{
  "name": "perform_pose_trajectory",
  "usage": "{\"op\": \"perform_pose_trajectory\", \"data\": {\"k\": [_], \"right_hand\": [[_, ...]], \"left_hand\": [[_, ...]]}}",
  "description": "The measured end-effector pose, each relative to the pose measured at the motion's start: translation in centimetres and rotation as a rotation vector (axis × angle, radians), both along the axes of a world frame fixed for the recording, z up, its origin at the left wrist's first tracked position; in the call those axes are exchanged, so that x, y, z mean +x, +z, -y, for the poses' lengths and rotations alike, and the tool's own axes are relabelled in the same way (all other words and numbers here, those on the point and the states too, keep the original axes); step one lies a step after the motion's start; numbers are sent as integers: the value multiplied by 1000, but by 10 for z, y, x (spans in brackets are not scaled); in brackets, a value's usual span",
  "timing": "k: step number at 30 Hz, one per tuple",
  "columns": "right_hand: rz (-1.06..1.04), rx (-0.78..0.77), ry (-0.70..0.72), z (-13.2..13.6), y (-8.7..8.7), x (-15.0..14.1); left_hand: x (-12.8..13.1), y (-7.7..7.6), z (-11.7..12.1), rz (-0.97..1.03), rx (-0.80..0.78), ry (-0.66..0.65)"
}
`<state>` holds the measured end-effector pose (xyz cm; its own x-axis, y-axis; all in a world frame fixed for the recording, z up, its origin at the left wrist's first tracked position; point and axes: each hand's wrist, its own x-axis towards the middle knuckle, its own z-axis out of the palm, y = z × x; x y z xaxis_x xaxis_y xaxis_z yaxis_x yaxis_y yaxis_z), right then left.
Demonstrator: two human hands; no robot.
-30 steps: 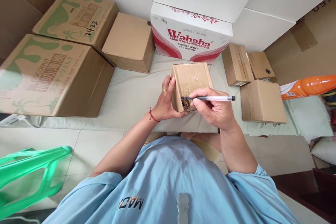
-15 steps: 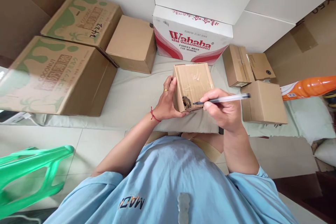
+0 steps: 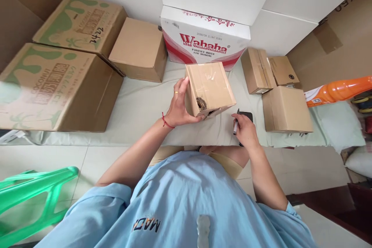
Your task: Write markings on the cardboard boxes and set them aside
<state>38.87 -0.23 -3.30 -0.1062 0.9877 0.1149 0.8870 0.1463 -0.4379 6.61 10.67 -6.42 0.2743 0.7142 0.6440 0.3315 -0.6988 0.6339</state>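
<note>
Left hand grasps box, fingers at its left side, thumb along near lower edge; box is in front of white carton, over cloth; right hand has bent fingers touching pen, grip firmness cannot be told; dark object lies beside them.

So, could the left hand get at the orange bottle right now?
Probably not: the left hand is busy holding a box, and the bottle lies well over to the right, past the right hand and some cartons.
</note>
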Motion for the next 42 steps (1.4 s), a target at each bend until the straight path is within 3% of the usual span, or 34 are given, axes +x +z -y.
{"op": "perform_pose_trajectory", "data": {"k": [5,9,13,16,22,25,27,30,33,37,42], "right_hand": [[63,-15,-37,-4,-10,2],[57,45,-269,12,-12,23],[210,-170,-531,49,-17,31],[294,-325,-540,68,-19,16],[307,-279,-626,69,-20,-5],[304,-271,-633,70,-21,0],[306,-280,-621,72,-22,5],[307,-315,-639,73,-22,9],[287,-355,-674,68,-22,12],[230,-373,-694,61,-24,19],[189,-360,-652,63,-28,30]], "left_hand": [[12,12,-53,-112,65,35],[22,19,-90,-186,82,-21],[13,16,-112,-174,58,-25],[-3,6,-123,-152,2,-14],[-21,-31,-117,-202,-133,-91],[-19,-49,-100,-183,-183,-54],[-18,-52,-92,-141,-181,-12],[-16,-38,-89,-76,-176,48],[-12,-8,-101,-42,-98,87],[-6,24,-131,-81,12,-1],[0,30,-152,-101,-68,-116]]}}
